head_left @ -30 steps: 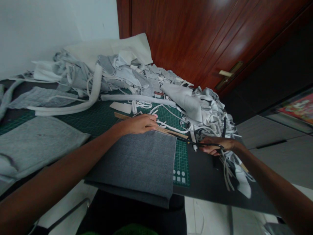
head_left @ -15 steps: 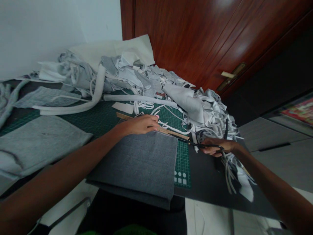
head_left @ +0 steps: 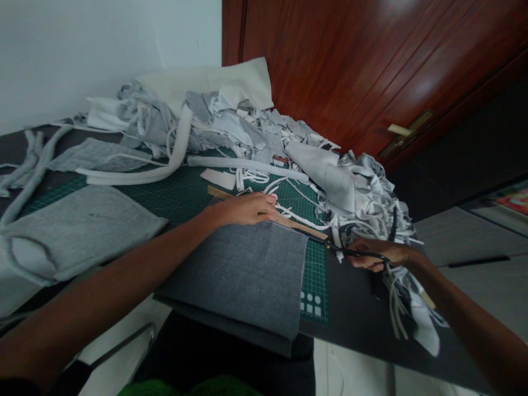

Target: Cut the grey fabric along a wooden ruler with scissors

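Observation:
My left hand (head_left: 251, 209) presses down on a wooden ruler (head_left: 299, 226), its fingers held close together around the ruler's edge. A small pink spot shows by its fingertips. Under the ruler lies a dark grey folded cloth (head_left: 247, 275), its near end hanging over the table edge. My right hand (head_left: 373, 255) grips black scissors (head_left: 340, 250) by the handles. Their blades point left, at the cloth's upper right corner beside the ruler's end; I cannot tell how far apart the blades are.
A green cutting mat (head_left: 315, 269) lies beneath the cloth on a black table (head_left: 350, 308). Heaps of grey and white fabric scraps (head_left: 243, 132) line the back and right. A light grey cloth piece (head_left: 94, 225) lies left. A wooden door (head_left: 330, 66) stands behind.
The view has swung slightly left, so everything sits further right. The scissor blades overlap the cloth's corner less than before. My left hand stays on the ruler.

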The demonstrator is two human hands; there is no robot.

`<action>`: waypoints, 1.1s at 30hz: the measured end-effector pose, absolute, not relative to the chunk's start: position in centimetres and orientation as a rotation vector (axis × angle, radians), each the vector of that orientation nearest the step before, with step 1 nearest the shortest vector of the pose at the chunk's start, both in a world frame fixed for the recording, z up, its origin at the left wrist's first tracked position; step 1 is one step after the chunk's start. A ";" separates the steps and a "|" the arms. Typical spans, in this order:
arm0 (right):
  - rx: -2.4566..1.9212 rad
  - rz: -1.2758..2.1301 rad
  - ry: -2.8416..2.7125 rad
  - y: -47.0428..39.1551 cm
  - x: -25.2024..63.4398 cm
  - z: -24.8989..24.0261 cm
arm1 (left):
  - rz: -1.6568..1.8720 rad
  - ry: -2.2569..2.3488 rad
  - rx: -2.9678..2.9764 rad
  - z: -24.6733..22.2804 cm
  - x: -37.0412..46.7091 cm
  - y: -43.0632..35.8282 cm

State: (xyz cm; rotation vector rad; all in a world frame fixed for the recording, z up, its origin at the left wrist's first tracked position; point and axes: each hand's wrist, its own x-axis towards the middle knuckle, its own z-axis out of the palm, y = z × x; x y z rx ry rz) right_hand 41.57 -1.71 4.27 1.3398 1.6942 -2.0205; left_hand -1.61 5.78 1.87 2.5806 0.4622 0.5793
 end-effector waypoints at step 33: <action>1.303 -2.047 1.725 -1.4 40.6 5.0 | 0.604 0.379 2.581 1.8 -1.8 6.3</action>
